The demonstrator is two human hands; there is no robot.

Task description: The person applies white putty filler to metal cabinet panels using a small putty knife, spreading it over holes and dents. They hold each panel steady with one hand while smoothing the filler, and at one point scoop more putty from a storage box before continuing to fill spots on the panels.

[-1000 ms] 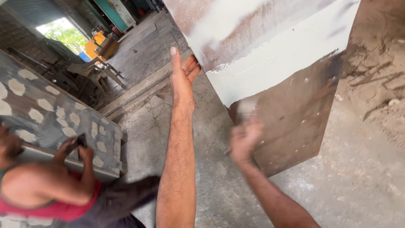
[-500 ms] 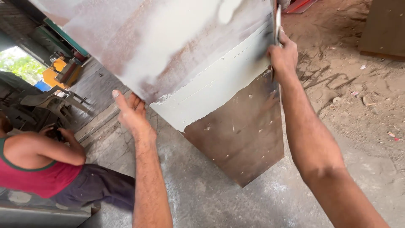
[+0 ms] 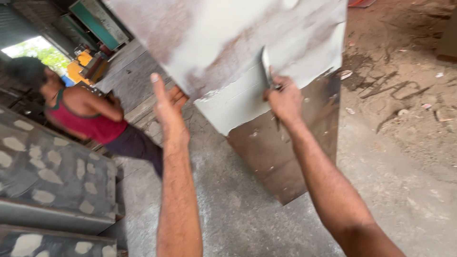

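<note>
Spreading pale filler across the brown panel (image 3: 285, 157): right hand (image 3: 284, 101) clenched on a putty knife (image 3: 264, 66), left hand (image 3: 167, 105) open, bracing the edge; next stroke needs even pressure downward

Grey concrete floor (image 3: 238, 214) carries the brown metal cabinet (image 3: 285, 157), patched grey panels (image 3: 52, 181) alongside

Brown panel (image 3: 285, 157), patchy white coat

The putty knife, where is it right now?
In the head view the putty knife is right of centre, gripped in the right hand, blade up against the grey-coated face of the metal cabinet. The left hand steadies the cabinet's left edge.
</note>
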